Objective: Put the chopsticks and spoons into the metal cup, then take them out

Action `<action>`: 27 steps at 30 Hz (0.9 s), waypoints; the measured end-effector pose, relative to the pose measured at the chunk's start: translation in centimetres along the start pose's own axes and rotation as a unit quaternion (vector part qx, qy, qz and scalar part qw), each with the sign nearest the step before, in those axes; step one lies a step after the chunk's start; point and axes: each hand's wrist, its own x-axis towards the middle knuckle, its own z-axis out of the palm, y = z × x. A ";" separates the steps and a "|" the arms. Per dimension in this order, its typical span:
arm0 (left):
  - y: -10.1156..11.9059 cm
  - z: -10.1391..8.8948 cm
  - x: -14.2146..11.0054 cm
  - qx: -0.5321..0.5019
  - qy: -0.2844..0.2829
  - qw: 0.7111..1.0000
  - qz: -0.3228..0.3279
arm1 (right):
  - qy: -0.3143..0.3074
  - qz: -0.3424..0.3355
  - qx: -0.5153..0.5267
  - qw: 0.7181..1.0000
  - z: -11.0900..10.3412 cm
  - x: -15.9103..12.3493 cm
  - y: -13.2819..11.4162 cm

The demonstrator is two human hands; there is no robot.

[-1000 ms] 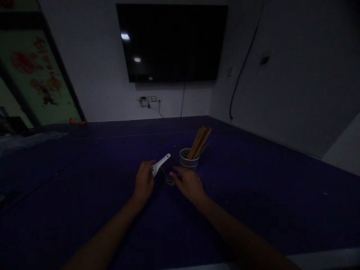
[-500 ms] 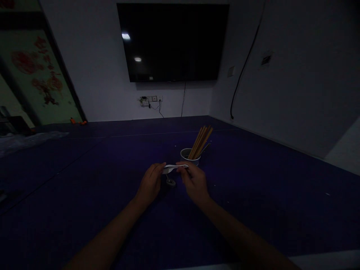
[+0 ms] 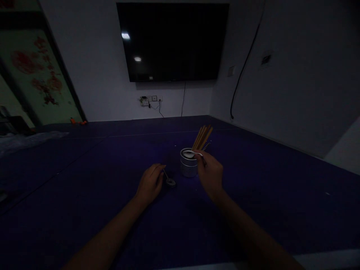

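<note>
My right hand [image 3: 210, 170] is closed on the handle of a white spoon [image 3: 189, 153]. The spoon's bowl points left, over the mouth of a round metal holder [image 3: 188, 167]. Wooden chopsticks [image 3: 203, 138] lean to the right in that holder, beside a thin metal handle. Left of it, my left hand [image 3: 150, 183] hovers low with fingers and thumb apart, holding nothing that I can see. Just by its fingertips a metal spoon [image 3: 170, 182] lies on the purple tabletop, part of its handle hidden by the fingers.
The purple table [image 3: 112, 225] reaches back to the wall. Clear plastic wrap [image 3: 33, 140] lies at the far left, with an orange object [image 3: 78, 122] behind it. A large dark television [image 3: 174, 43] hangs above the outlets [image 3: 152, 99].
My left hand has let go of the white spoon. My right hand has carried the spoon to the right and up to the holder. The metal spoon has stayed in place.
</note>
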 end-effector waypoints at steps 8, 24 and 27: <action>0.3 -0.1 0.1 -0.014 -0.025 1.000 0.003 | -0.034 0.025 0.010 0.999 0.4 -0.2 0.4; 0.5 -0.2 0.2 -0.004 -0.039 0.999 -0.002 | -0.103 0.070 -0.027 0.992 0.8 -0.2 1.4; 0.4 -0.1 0.1 -0.001 -0.044 0.999 0.000 | -0.114 0.073 -0.044 0.990 0.8 -0.1 1.2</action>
